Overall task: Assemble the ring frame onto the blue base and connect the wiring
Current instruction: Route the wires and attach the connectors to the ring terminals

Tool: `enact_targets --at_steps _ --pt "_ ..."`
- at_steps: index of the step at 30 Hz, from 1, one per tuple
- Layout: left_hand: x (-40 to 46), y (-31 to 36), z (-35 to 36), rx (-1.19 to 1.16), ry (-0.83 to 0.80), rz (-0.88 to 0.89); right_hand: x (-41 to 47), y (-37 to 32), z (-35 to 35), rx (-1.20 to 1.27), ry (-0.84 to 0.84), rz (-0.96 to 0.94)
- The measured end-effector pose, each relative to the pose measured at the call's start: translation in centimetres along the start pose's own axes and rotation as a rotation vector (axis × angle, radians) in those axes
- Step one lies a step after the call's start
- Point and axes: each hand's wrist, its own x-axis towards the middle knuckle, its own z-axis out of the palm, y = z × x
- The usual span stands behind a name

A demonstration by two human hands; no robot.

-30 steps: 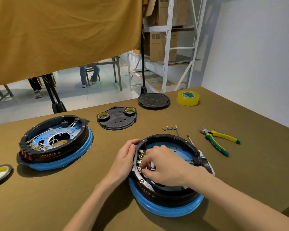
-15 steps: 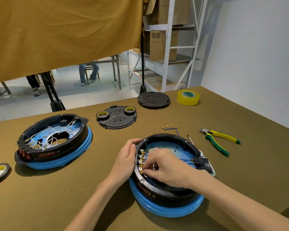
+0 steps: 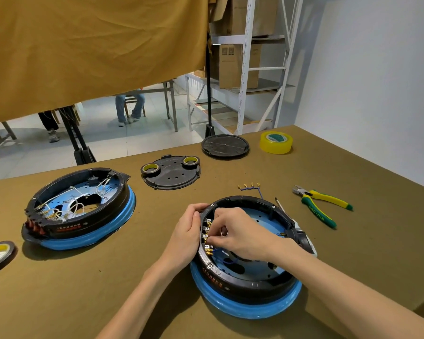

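A black ring frame (image 3: 242, 280) sits on a blue base (image 3: 245, 307) in front of me. My left hand (image 3: 185, 237) grips the frame's left outer rim. My right hand (image 3: 240, 232) reaches inside the ring, its fingertips pinching a small wire connector at the row of gold terminals (image 3: 207, 237) on the inner left wall. A thin blue wire (image 3: 227, 260) loops over the blue floor below the hand. The connector itself is mostly hidden by my fingers.
A second ring-and-base unit (image 3: 81, 209) with white wiring stands at the left. Green-and-yellow pliers (image 3: 321, 206), a loose blue wire bundle (image 3: 251, 187), a black plate with tape rolls (image 3: 171, 172), a round black lid (image 3: 225, 146) and yellow tape (image 3: 275, 142) lie beyond.
My right hand's fingertips have shifted slightly along the terminal row; the left hand has stayed on the rim.
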Motion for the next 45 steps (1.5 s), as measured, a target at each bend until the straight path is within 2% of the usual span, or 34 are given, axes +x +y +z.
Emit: enact_targets --at_steps 5,10,12,15,17,19,22,24,28,31,33,36,38,41,45 --pt "-0.1 0.2 -0.1 0.001 -0.008 0.004 0.1 -0.1 -0.3 -0.011 -0.037 -0.022" --pt "0.0 0.0 0.1 -0.054 0.027 -0.014 0.6 -0.5 -1.8 -0.042 -0.167 0.007" --pt "0.2 -0.1 0.1 -0.079 0.04 -0.016 1.0 -0.1 -3.2 0.013 -0.126 0.035" --pt "0.5 -0.2 0.1 -0.093 0.048 -0.012 2.7 2.1 -5.5 0.134 0.083 0.108" --pt "0.6 -0.3 0.1 -0.101 0.046 -0.018 4.4 4.9 -6.5 0.074 0.247 0.216" --pt "0.6 -0.3 0.0 -0.111 0.033 -0.025 5.7 8.5 -7.2 -0.017 0.319 0.419" --pt "0.4 -0.5 0.0 -0.158 0.05 -0.044 6.6 12.9 -7.0 -0.104 0.206 0.686" --pt "0.3 -0.6 0.2 -0.197 0.072 -0.048 6.9 14.0 -6.3 -0.138 0.173 0.74" --pt "0.3 -0.7 0.3 -0.211 0.073 -0.036 7.7 15.0 -5.7 -0.22 0.251 0.765" --pt "0.4 -0.7 0.2 -0.198 0.068 -0.037 8.0 14.9 -5.6 -0.189 0.29 0.749" --pt "0.5 -0.6 -0.1 -0.158 0.052 -0.03 8.2 14.0 -5.8 -0.073 0.389 0.685" --pt "0.6 -0.3 -0.5 -0.09 0.034 -0.015 7.6 11.3 -6.7 0.06 0.573 0.5" --pt "0.6 0.2 -0.6 -0.015 0.075 0.013 6.4 8.8 -7.2 0.155 0.619 0.351" --pt "0.6 1.6 -0.6 0.073 0.163 0.114 4.1 5.3 -6.8 0.318 0.552 0.172" --pt "0.1 3.8 -0.6 0.05 0.142 0.214 1.5 2.5 -5.3 0.423 0.398 0.102"
